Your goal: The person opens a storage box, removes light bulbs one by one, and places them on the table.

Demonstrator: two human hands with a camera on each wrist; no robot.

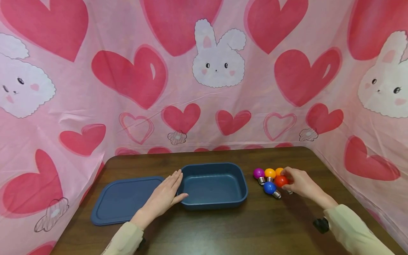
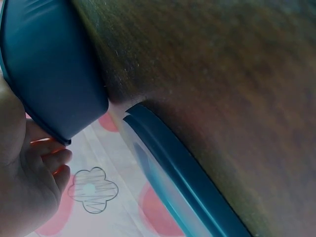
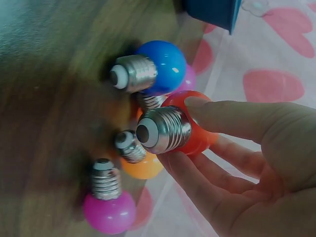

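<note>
My right hand pinches a red light bulb between thumb and fingers, its silver screw base pointing away from the palm. Close around it are a blue bulb, a purple bulb and two orange bulbs. Another magenta bulb shows in the right wrist view; the hand mostly hides it from the head view. My left hand rests against the left side of a dark blue box, fingers extended and thumb at its rim. The box stands uncovered, with no contents visible inside.
A flat blue lid lies on the brown wooden table, left of the box and partly behind the left forearm. Pink fabric with hearts and rabbits hangs behind the table and along both sides.
</note>
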